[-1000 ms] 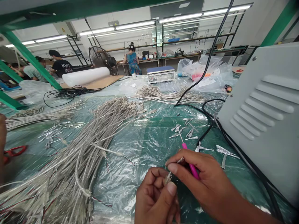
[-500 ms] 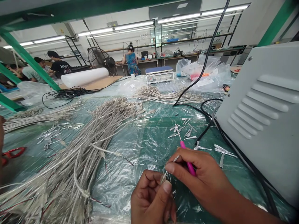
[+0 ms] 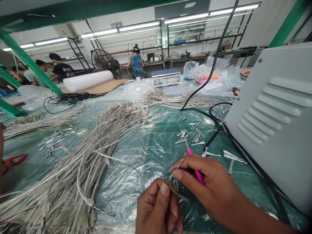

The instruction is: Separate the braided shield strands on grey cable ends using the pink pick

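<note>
One pair of red-handled scissors (image 3: 14, 160) lay at the far left, partly cut off by a blurred shape at the edge. Next, one smaller bundle of pale cables (image 3: 44, 124), stretched along the counter (image 3: 156, 143), its green top under clear plastic film. Just in front of it, loose silvery scraps (image 3: 55, 140). Behind, one tangle of black cable (image 3: 70, 98), near a white roll of packing material (image 3: 89, 80) that rested on brown cardboard (image 3: 109, 87).

One large bundle of clear-jacketed cables (image 3: 97, 143) ran from the lower left corner toward the middle, thin coloured wires showing at several ends. Farther back, one blue-topped scale (image 3: 166, 78), with another cable bundle (image 3: 168, 100) in front of it.

One left hand (image 3: 157, 209), at lower centre, its grip closed, thumb and fingers clamped on one thin cable (image 3: 179, 194), which was held above the counter. One silvery strand (image 3: 179, 164) showed at the right hand's fingertips; its join to the cable could not be told.

One pink-handled pick (image 3: 198, 176), its metal shaft pointing up and away. One right hand (image 3: 214, 182), its grip closed, held the pick and pinched the strand between thumb and forefinger, just beside the left.

Beyond, scattered foil scraps (image 3: 196, 138); farther back, clear plastic bags (image 3: 216, 73). One black cord (image 3: 214, 65) crossed in front of the bags. Far right, one grey louvred metal housing (image 3: 275, 130).
</note>
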The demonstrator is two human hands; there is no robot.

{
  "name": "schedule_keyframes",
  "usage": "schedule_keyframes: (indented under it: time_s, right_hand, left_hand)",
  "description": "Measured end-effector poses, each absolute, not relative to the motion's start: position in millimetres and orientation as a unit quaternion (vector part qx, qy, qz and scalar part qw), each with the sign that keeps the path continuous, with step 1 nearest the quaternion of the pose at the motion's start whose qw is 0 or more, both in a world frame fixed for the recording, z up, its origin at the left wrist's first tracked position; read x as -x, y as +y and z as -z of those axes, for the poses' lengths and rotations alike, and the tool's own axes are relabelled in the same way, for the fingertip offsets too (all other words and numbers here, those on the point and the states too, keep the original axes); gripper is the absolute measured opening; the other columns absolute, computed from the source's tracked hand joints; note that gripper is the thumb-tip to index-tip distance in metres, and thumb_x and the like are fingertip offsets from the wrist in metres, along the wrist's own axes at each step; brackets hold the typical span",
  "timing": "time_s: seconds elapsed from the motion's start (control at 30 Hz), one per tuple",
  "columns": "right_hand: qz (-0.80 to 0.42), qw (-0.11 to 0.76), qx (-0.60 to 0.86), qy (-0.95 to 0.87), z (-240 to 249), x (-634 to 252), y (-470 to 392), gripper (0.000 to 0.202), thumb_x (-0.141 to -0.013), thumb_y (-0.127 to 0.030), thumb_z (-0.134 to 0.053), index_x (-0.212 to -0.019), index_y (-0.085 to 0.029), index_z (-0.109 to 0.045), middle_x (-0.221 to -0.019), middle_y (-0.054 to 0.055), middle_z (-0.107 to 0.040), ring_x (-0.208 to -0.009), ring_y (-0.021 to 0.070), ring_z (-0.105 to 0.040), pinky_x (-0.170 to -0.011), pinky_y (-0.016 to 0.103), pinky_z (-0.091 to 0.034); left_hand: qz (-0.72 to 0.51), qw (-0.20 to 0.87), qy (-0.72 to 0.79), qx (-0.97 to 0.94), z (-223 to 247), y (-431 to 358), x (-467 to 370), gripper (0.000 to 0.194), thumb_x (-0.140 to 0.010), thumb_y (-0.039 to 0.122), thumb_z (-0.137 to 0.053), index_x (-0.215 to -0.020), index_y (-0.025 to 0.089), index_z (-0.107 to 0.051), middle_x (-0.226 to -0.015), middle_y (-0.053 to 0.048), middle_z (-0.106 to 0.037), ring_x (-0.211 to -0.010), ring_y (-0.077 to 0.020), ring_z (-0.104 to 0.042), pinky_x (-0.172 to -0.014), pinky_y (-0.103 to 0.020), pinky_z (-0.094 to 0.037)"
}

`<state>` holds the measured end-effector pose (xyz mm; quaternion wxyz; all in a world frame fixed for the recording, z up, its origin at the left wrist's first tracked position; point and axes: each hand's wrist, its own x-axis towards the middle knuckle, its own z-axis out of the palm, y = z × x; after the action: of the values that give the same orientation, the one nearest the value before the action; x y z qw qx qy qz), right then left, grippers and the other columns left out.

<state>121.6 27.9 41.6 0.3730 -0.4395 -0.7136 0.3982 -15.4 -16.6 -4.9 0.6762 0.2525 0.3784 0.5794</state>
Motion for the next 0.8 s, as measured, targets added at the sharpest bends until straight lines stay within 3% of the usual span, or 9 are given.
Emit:
schedule_keyframes:
  time_s: [0.2, 0.33, 0.8]
  right_hand:
    - [-0.465, 0.386, 0.425, -0.674, -43.6, -118.8, 29.8, 0.012, -0.09, -0.028, -0.061, -0.081, -0.024, -0.068, -0.073, -0.004, -0.069, -0.072, 0.0115, -0.062, -0.077, 0.025, -0.046]
    - [-0.526, 0.353, 0.417, -0.651, -47.1, -118.3, 28.8, 0.013, -0.09, -0.028, -0.059, -0.082, -0.021, -0.067, -0.066, -0.004, -0.063, -0.065, 0.01, -0.058, -0.067, 0.021, -0.046]
    - [-0.559, 0.349, 0.423, -0.622, -49.5, -118.3, 28.1, 0.019, -0.087, -0.031, -0.062, -0.074, -0.019, -0.062, -0.07, -0.003, -0.061, -0.067, 0.0099, -0.054, -0.064, 0.02, -0.043]
  left_hand:
    - [-0.552, 0.685, 0.394, -0.269, 5.7, -18.2, 14.9, 0.041, -0.081, 0.053, -0.066, -0.072, 0.013, -0.071, -0.041, 0.006, -0.043, -0.032, -0.0019, -0.03, -0.034, -0.014, -0.033]
    - [-0.553, 0.686, 0.388, -0.269, 6.4, -17.6, 15.2, 0.039, -0.08, 0.052, -0.068, -0.069, 0.014, -0.07, -0.041, 0.006, -0.045, -0.031, -0.0015, -0.03, -0.034, -0.014, -0.032]
    - [-0.606, 0.668, 0.355, -0.247, 11.3, -16.0, 13.0, 0.027, -0.069, 0.031, -0.084, -0.068, 0.018, -0.06, -0.036, 0.01, -0.048, -0.028, -0.0003, -0.027, -0.032, -0.013, -0.036]
